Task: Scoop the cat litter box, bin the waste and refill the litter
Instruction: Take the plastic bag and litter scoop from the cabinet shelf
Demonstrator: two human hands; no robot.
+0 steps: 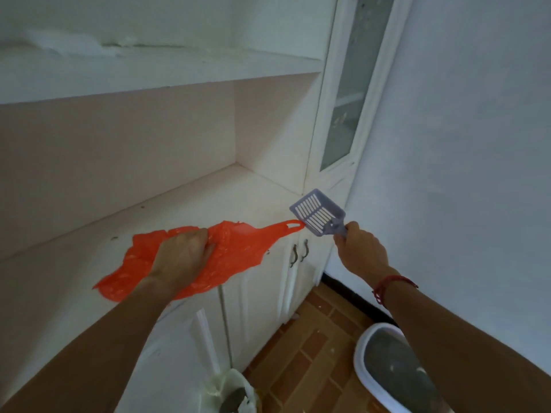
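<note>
My left hand [182, 257] clenches its fingers [198, 235] on the orange bag [235, 248] lying on the counter [208, 201]. The bag is probably thin, limp and slippery, best opened at its handle loops. My right hand [360, 248] grasps the light, stiff scoop [317, 216] by its handle. The litter box [360, 356] sits on the floor.

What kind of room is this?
Likely a home corner kept for a cat: white wooden shelf cabinet, white oval litter box with grey litter on the brown tile floor, purple slotted plastic scoop in the right hand.
</note>
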